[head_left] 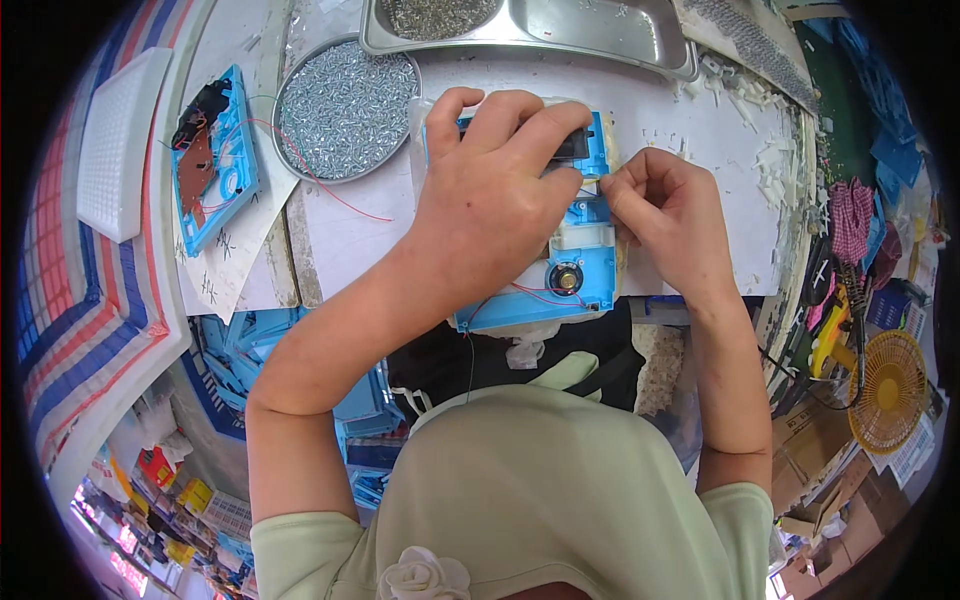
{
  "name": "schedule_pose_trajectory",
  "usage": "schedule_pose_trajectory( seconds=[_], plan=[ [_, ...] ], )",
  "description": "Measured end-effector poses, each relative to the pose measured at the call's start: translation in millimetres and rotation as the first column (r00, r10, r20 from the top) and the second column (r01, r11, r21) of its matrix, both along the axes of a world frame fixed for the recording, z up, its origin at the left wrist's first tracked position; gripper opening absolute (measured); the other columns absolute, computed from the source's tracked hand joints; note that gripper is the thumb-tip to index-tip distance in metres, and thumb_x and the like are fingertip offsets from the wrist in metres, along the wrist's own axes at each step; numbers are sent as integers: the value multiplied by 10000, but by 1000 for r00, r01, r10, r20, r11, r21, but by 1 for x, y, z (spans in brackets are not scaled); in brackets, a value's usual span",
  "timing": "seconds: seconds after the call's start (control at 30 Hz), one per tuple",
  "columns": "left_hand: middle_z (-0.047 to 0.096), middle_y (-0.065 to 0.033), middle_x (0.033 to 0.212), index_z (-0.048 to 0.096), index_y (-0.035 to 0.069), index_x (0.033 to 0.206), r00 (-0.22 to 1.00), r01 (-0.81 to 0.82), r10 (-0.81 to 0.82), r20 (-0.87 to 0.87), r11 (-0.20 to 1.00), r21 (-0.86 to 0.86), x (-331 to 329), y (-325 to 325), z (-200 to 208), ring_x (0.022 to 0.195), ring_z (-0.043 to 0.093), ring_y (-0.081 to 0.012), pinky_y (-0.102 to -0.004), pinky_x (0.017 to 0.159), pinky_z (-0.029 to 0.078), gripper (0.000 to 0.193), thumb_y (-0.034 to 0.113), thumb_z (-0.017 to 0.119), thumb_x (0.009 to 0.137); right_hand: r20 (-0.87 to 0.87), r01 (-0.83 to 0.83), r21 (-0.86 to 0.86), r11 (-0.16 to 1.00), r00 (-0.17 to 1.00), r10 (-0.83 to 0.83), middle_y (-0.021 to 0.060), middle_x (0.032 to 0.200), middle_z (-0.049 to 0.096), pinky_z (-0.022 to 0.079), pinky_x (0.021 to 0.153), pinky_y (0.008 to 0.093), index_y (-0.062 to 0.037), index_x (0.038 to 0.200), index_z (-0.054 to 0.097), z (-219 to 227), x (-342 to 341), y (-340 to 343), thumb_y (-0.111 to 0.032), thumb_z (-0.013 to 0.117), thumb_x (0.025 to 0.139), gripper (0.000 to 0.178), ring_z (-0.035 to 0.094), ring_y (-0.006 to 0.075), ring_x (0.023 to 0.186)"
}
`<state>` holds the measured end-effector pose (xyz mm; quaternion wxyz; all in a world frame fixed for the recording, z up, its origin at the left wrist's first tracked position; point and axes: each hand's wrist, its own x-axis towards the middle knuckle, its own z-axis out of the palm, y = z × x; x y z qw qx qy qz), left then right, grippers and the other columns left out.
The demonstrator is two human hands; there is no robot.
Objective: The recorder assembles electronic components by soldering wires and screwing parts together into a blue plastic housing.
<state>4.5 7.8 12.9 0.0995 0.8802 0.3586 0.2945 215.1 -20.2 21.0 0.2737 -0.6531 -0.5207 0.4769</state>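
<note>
A blue plastic casing (pixel 597 283) with a round speaker (pixel 566 279) and thin wires lies in front of me on a pale pad. My left hand (pixel 500 195) reaches over it from the left, fingers curled down and gripping it. A black part (pixel 573 146) shows beneath those fingers. At the casing's right edge, my right hand (pixel 672 215) is closed in a pinch beside a small whitish piece (pixel 589 186). What sits between the right fingertips is too small to make out. Much of the casing's left side is hidden under my left hand.
A round tray of small silvery screws (pixel 348 110) stands at the far left, near another blue casing (pixel 215 160) with a brown board and loose wires. A metal tray (pixel 600 30) spans the back. White plastic bits (pixel 775 170) lie scattered right; a yellow basket (pixel 888 390) is farther right.
</note>
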Motion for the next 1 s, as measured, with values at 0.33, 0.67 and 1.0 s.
schedule_pose_trajectory(
  seconds=[0.33,0.67,1.0],
  plan=[
    [673,-18,1175,715,157,867,981,155,-151,-119,988,23,-2,27,17,909,626,-212,-475,1000,375,174,106,781,714,-269,-66,-200,978,963,10,50,690,686,515,549,259,54,937,724,8,8,10,-169,738,926,224,653,93,621],
    [672,-40,1197,723,130,814,956,280,-276,-99,960,26,-1,38,11,976,608,-239,-480,1021,368,90,151,766,738,-329,-29,-229,973,943,-49,40,692,672,476,519,222,55,918,716,8,13,9,-127,756,916,186,597,68,576],
    [673,-51,1195,733,116,832,952,302,-302,-56,953,-5,3,39,7,1000,609,-256,-482,1021,369,97,126,769,741,28,-45,-13,999,999,45,66,641,670,483,552,283,39,833,726,3,9,6,-216,808,834,267,614,109,582]
  ],
)
